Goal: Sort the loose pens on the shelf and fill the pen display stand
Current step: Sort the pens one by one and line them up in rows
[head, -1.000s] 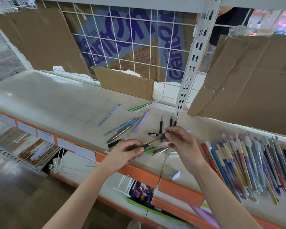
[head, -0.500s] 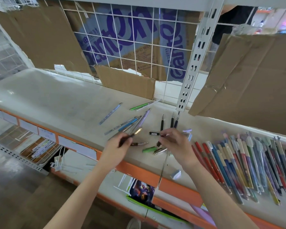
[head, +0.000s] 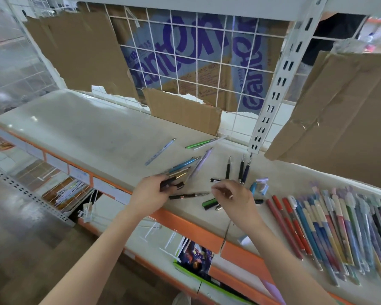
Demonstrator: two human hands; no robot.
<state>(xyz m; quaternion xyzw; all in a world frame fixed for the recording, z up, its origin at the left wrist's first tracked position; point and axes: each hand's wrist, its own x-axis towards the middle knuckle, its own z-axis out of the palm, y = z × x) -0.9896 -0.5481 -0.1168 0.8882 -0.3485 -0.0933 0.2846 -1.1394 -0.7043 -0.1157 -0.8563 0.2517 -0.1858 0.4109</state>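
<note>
Large purple letters run sideways across the pale blue-and-brown printed cardboard box standing behind the white wire grid panel, too cut off by torn plain cardboard to read as a whole word, with small print beside them too blurred to read.
</note>
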